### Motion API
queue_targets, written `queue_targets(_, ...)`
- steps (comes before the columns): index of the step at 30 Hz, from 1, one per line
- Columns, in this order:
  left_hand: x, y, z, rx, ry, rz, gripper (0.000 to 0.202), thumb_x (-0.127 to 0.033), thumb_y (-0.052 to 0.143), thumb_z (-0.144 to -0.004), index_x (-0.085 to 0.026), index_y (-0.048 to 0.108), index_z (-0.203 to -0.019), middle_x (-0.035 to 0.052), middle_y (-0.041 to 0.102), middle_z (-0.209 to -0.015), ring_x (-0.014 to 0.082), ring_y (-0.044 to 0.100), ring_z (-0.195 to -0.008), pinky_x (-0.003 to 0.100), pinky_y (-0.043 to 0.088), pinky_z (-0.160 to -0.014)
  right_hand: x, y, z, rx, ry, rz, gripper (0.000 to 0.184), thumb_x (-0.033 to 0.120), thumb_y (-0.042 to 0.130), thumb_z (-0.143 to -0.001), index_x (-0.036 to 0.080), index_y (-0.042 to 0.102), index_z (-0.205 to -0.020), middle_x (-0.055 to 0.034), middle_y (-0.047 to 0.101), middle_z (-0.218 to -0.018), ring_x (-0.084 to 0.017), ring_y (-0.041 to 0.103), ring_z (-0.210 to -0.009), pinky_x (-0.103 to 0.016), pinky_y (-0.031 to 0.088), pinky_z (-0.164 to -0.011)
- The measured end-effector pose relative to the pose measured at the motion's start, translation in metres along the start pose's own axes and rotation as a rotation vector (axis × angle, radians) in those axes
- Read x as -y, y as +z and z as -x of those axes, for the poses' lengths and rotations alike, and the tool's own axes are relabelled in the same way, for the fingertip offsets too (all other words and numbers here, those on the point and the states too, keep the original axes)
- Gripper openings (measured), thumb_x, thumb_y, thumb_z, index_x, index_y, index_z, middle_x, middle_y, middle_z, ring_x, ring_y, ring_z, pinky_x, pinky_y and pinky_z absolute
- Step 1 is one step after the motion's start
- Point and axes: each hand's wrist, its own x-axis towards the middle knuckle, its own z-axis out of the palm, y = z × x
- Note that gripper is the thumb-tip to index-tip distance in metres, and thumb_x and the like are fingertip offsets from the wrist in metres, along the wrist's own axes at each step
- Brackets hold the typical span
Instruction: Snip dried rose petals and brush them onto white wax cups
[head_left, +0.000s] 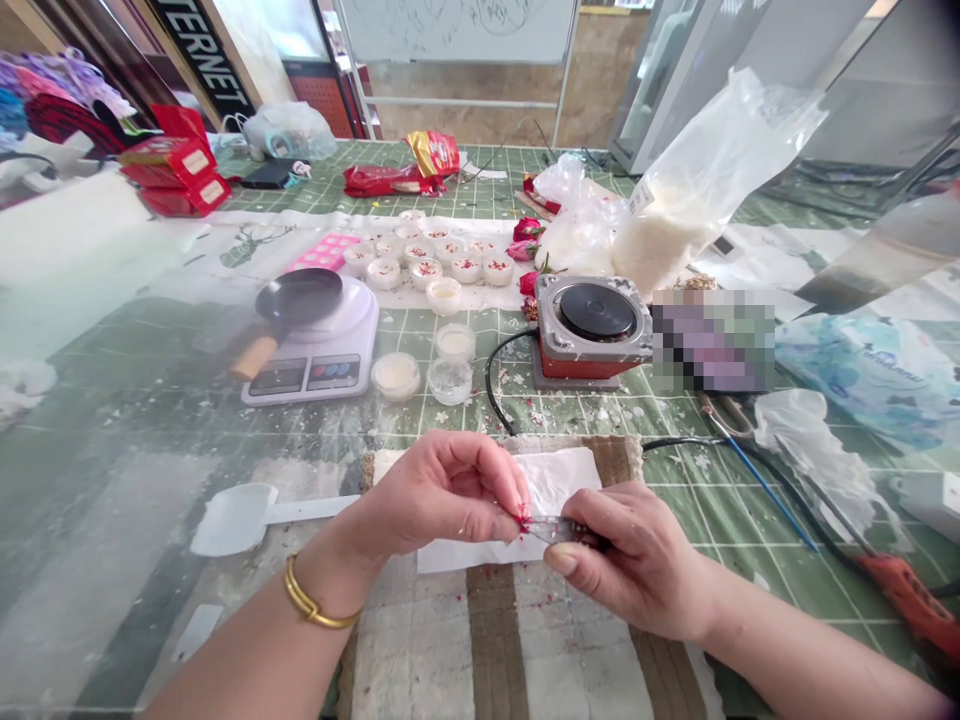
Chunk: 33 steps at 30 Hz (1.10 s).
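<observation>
My left hand [446, 505] pinches small red bits of dried petal [523, 518] between thumb and fingers. My right hand [634, 560] is closed around a pair of small scissors [549, 528], whose metal blades reach to the petal bits at my left fingertips. Its handles are mostly covered by my fingers. Beneath both hands lies a white sheet of paper [559, 472] on a striped cloth [491, 640], with a few red crumbs scattered over it.
Ahead are several small tubs [426, 272] topped with red flecks, pale tubs [396, 376], and a scale [341, 350] bearing a small pan [300, 295]. A hot plate [596, 325] with a black cord and dried roses [526, 250] stand beyond. A white spatula [234, 518] lies left.
</observation>
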Motion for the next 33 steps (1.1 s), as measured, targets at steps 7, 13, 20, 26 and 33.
queue_targets(7,0.0015,-0.0009,-0.0014,0.009,0.047,-0.015,0.012,-0.006,0.073,-0.065,-0.015,0.068,-0.072,0.0022,0.063,-0.076,0.0105,0.057,-0.071,0.023,0.046,-0.066,-0.0004,0.0009,-0.0009,-0.048,-0.003,0.013,0.033,0.04,0.049,-0.085,0.02,0.034,-0.063,0.0078,0.032,-0.049,-0.006,0.027,-0.043,-0.021,0.019,-0.043)
queue_targets(13,0.0014,-0.0014,-0.0006,-0.004,0.035,-0.015,0.013,-0.006,0.073,-0.064,-0.015,0.068,-0.071,0.0022,0.063,-0.074,0.0103,0.056,-0.07,0.022,0.046,-0.063,-0.0014,0.0008,0.0,-0.012,0.005,0.016,0.033,0.039,0.047,-0.087,0.02,0.034,-0.063,0.0075,0.03,-0.05,-0.006,0.026,-0.044,-0.022,0.018,-0.044)
queue_targets(20,0.0007,0.0,0.0015,-0.017,0.019,0.016,0.014,-0.004,0.071,-0.065,-0.014,0.066,-0.073,0.0027,0.064,-0.076,0.0105,0.058,-0.07,0.021,0.045,-0.062,-0.0002,0.0003,-0.0016,-0.068,-0.01,0.016,0.033,0.04,0.05,-0.084,0.021,0.033,-0.063,0.008,0.03,-0.05,-0.006,0.026,-0.043,-0.022,0.019,-0.043)
queue_targets(26,0.0009,-0.0006,0.0003,-0.024,0.004,0.023,0.013,-0.005,0.073,-0.064,-0.013,0.066,-0.071,0.0027,0.064,-0.075,0.0095,0.057,-0.068,0.021,0.046,-0.061,-0.0008,0.0004,-0.0009,-0.025,0.0,0.01,0.032,0.038,0.049,-0.086,0.021,0.034,-0.063,0.0078,0.031,-0.05,-0.006,0.026,-0.043,-0.022,0.019,-0.043)
queue_targets(33,0.0011,-0.0001,0.0002,-0.026,0.016,0.014,0.013,-0.005,0.073,-0.064,-0.013,0.065,-0.071,0.0029,0.065,-0.075,0.0104,0.058,-0.07,0.022,0.048,-0.063,0.0014,-0.0005,-0.0008,-0.057,-0.012,0.033,0.033,0.039,0.047,-0.086,0.02,0.034,-0.063,0.0078,0.031,-0.049,-0.006,0.027,-0.043,-0.022,0.02,-0.044)
